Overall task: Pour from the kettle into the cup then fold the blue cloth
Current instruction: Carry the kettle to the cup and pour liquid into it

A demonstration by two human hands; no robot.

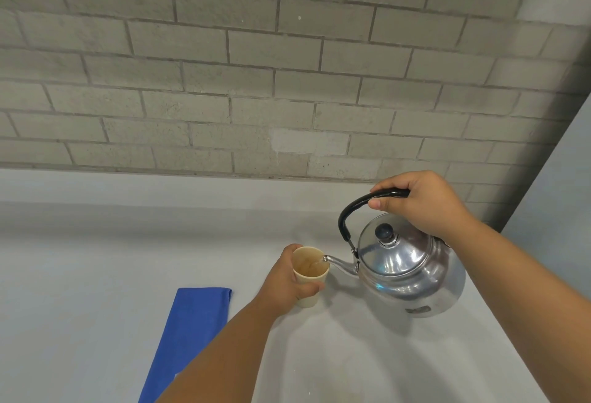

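A shiny steel kettle [406, 270] with a black handle is tilted left, lifted off the table, its spout over the rim of a tan paper cup [308, 270]. Liquid runs from the spout into the cup. My right hand [422, 201] is wrapped around the kettle's handle from above. My left hand [284, 281] grips the cup's left side and holds it on the table. A blue cloth [188, 335] lies flat as a long strip to the left of the cup, partly hidden by my left forearm.
The white table [80, 290] runs back to a grey brick wall [256, 66]. The table's right edge [499, 332] slants down past the kettle, with a pale grey surface beyond it.
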